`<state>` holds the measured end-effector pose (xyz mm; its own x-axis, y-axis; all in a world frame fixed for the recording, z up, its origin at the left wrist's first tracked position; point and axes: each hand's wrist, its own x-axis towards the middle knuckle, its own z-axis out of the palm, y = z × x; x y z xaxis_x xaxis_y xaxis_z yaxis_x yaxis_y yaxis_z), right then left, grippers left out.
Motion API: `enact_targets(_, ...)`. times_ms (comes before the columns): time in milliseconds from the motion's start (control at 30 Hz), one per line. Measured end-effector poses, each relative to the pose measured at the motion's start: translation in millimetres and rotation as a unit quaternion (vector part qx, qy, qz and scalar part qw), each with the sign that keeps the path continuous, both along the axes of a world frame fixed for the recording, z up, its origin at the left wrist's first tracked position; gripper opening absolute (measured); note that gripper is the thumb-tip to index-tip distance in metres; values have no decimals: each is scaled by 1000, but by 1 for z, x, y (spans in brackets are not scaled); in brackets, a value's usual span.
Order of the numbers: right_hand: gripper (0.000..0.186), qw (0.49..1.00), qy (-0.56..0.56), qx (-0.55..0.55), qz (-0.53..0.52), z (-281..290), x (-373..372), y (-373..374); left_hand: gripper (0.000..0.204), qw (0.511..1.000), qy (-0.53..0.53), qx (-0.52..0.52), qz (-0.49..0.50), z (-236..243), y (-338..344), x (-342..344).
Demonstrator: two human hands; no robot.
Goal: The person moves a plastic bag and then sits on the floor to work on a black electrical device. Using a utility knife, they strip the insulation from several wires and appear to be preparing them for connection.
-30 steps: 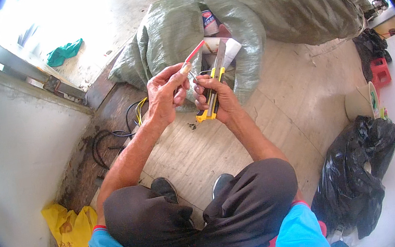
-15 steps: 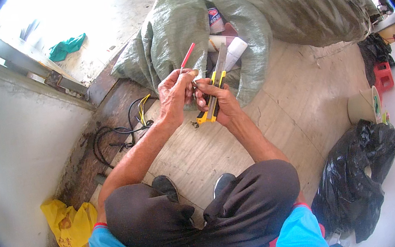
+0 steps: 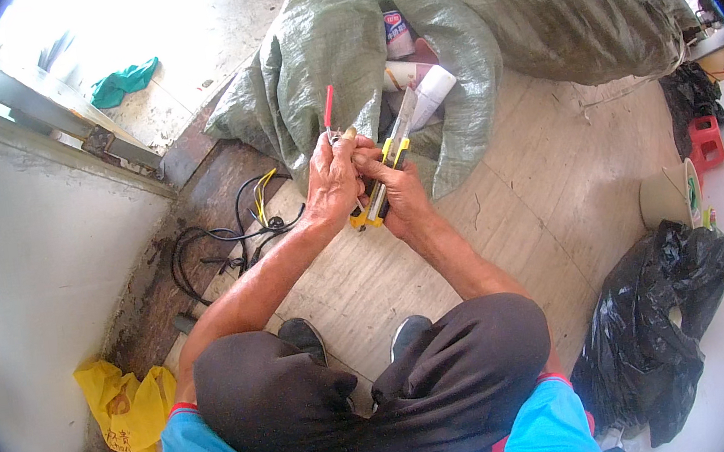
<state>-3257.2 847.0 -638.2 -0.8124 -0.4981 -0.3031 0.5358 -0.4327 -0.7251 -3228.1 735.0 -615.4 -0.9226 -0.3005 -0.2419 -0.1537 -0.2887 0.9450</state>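
Item one, obscured matter: I cannot make out the fingertips where the two hands meet, since the left hand (image 3: 331, 178) overlaps the right hand (image 3: 394, 193) and hides whatever lies pinched between them. The left hand is closed on a thin red wire (image 3: 327, 106) that stands up from its fingers, against the green woven sack (image 3: 306, 61); the wire's lower end is lost inside the grip. The right hand is closed around a yellow-handled utility knife (image 3: 380, 189), its pale blade (image 3: 403, 114) slanting up toward the sack's mouth, the handle's tail showing below the palm; how far the blade reaches I cannot tell. Both hands hover above the wooden floor (image 3: 522, 206), just before the sack. Item two, packages: inside the sack's opening I see a white rolled tube (image 3: 429, 91) and a container with a red and blue label (image 3: 397, 34), both partly buried and cut off by the cloth. A second, larger grey-green sack (image 3: 571, 11) lies behind, its far end bent away at the rim. A bundle of black and yellow cables (image 3: 236, 232) lies left of the hands. A black plastic bag (image 3: 653, 317) sits at the right, a yellow bag (image 3: 127, 408) low at the left, a teal cloth (image 3: 123, 82) far up left.
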Motion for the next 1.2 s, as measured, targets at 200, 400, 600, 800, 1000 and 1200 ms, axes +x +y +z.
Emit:
enact_targets(200, 22, 987, 66, 145, -9, 6, -2, 3, 31, 991, 79, -109, -7, -12, -22, -14)
enact_targets(400, 16, 973, 161, 164, 10, 10, 5, -2, 30, 988, 46, -150, -6, -25, -29, -15)
enact_targets(600, 21, 980, 110, 162, 43, 9, 6, -2, 35, 980, 40, -196, -6, -23, -30, -15)
enact_targets(800, 20, 986, 97, 129, 43, 6, 5, -1, 42, 994, -8, -92, -59, -11, -30, -12)
enact_targets(1000, 21, 996, 46, 71, -31, 3, 3, -1, 57, 996, 25, 51, -68, -13, -23, -9)
enact_targets(1200, 17, 967, 109, 228, 17, 9, -13, 14, 50, 996, 38, -10, -75, -20, -32, -16)
